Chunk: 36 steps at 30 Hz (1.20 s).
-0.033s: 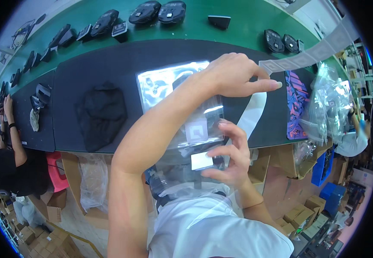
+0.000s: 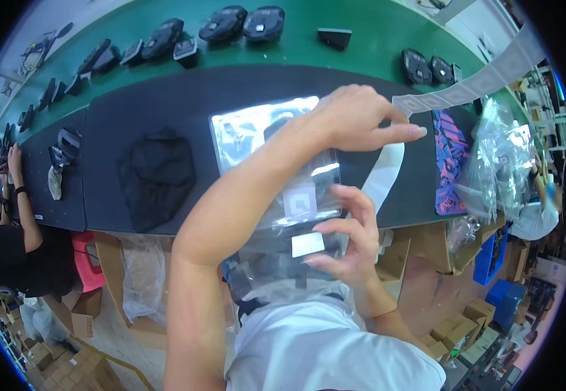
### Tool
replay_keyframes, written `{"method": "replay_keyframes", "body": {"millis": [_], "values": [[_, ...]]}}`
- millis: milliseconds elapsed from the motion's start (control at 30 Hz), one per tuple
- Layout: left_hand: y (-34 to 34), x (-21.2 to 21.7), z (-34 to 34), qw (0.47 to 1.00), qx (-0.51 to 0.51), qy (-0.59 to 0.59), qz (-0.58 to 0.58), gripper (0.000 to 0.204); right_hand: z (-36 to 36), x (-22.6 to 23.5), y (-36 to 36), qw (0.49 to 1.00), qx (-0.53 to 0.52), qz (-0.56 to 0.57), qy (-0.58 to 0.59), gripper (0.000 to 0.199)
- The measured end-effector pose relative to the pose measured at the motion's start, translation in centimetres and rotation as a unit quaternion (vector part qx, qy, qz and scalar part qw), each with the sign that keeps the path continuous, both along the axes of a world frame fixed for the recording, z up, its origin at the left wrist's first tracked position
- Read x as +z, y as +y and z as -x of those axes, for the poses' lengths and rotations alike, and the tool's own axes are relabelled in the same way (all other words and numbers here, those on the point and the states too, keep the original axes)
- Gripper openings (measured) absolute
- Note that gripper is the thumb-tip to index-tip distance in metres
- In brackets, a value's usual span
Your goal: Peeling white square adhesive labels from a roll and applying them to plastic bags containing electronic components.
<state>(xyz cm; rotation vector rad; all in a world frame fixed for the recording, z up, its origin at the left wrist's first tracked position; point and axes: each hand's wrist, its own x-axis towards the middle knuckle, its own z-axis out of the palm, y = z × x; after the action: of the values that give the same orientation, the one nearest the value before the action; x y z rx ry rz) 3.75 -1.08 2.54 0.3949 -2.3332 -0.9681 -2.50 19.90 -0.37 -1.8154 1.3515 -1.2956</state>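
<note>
My left arm reaches across to the right, over a clear plastic bag (image 2: 330,171) on the black mat. At its end my left hand (image 2: 365,118) is closed on a label strip (image 2: 439,98) with square grey-and-white markings. The strip comes down from the upper right, and a plain white length (image 2: 386,171) of it hangs below the hand. My right hand (image 2: 353,236), by the table's near edge, holds a small white label (image 2: 307,245) at its fingertips. A square label (image 2: 300,201) lies on the bag just beyond; my left forearm hides part of the bag.
Black folded cloth (image 2: 157,179) lies to the left. A purple patterned sheet (image 2: 450,163) and a pile of clear bags (image 2: 496,163) are on the right. Black devices (image 2: 263,23) line the green far surface. Open cardboard boxes (image 2: 426,244) stand below the edge; a co-worker (image 2: 22,241) sits left.
The view has shifted very slightly. The white label has tilted a little at my right fingertips; my left hand stays on the strip.
</note>
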Motion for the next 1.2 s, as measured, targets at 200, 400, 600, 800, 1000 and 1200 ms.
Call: {"method": "replay_keyframes", "body": {"millis": [200, 400, 600, 800, 1000, 1200], "values": [[0.0, 0.9, 0.3, 0.995, -0.017, -0.016, -0.092, 0.057, -0.6, 0.2, -0.8, 0.997, -0.037, -0.047, -0.044, 0.097], [1.0, 2.8, -0.2, 0.931, -0.049, 0.191, -0.307, 0.078, -0.7, -0.2, -1.2, 0.960, -0.051, -0.220, -0.164, 0.098], [1.9, 7.6, -5.4, 0.862, -0.108, 0.234, -0.437, 0.088, -0.5, -1.6, -1.2, 0.969, -0.062, -0.217, -0.097, 0.049], [6.0, 12.1, -9.7, 0.959, -0.101, 0.104, -0.242, 0.058, 0.5, -3.4, -0.9, 0.977, -0.084, -0.132, -0.147, 0.028], [9.1, 11.5, -3.4, 0.997, -0.051, -0.034, -0.042, 0.063, -0.8, -3.3, -2.0, 0.979, -0.089, -0.138, -0.119, 0.020], [2.9, 0.8, 1.9, 0.990, 0.119, 0.073, 0.020, 0.055, -0.8, -2.6, -2.0, 0.968, -0.105, -0.189, -0.127, 0.034]]}}
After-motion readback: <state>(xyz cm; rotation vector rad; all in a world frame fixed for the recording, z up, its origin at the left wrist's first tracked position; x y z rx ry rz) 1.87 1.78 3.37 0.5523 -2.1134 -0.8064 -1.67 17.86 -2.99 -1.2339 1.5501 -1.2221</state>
